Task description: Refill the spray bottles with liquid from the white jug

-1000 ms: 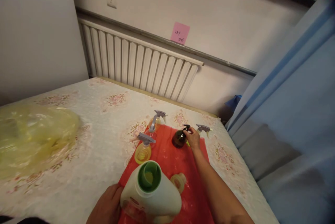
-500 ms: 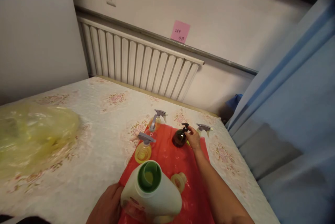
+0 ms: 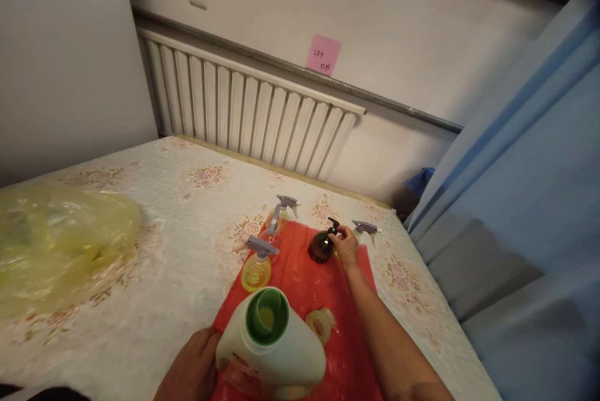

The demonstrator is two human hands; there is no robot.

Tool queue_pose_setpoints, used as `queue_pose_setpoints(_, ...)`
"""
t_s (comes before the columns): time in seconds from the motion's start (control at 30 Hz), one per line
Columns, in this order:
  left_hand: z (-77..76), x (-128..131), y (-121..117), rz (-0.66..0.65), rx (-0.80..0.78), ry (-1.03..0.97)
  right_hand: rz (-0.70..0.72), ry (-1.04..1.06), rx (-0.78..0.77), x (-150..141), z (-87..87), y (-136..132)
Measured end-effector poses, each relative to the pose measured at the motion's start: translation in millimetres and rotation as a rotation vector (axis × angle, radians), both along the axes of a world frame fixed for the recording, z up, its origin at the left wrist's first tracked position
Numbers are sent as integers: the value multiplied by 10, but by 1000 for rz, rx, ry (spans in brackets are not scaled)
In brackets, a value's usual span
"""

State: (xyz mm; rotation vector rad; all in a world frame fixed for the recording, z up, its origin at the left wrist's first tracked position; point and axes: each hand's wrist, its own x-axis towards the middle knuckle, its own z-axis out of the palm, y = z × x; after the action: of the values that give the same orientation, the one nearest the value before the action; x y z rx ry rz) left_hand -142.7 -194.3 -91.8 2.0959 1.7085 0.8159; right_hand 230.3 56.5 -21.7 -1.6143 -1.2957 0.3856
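Note:
My right hand [image 3: 345, 247] pinches the pump neck of a dark pump bottle [image 3: 321, 247], which stands upright on a red plastic sheet [image 3: 300, 282]. Low in the view, my left hand [image 3: 190, 368] is beside a large white jug [image 3: 281, 357] with an open green mouth. Its fingers go out of sight at the jug and the sheet's edge, so their grip is hidden. To the right of the jug lies a pale translucent cap [image 3: 320, 326]. A spray bottle with yellow liquid [image 3: 255, 273] stands on the sheet's left side.
More grey-headed spray bottles stand beyond, two at the sheet's far left, one spray bottle [image 3: 365, 228] just right of my right hand. A yellow plastic bag [image 3: 70, 238] lies left on the flowered cloth [image 3: 178, 251]. Behind is a radiator [image 3: 248, 101]; a blue curtain [image 3: 520, 201] hangs right.
The pump head on the dark bottle has turned a little under my right fingers, its spout swinging left and back. My left hand and the jug have stayed put.

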Motion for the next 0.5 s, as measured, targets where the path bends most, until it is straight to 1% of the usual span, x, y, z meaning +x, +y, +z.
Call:
queue_pose_setpoints(0.27,17,5,8,9,-1,30,45,-95,-2,14,24,79)
queue_pose_setpoints(0.5,1,9,16,0,29,49,13,-169,-2,6,24,81)
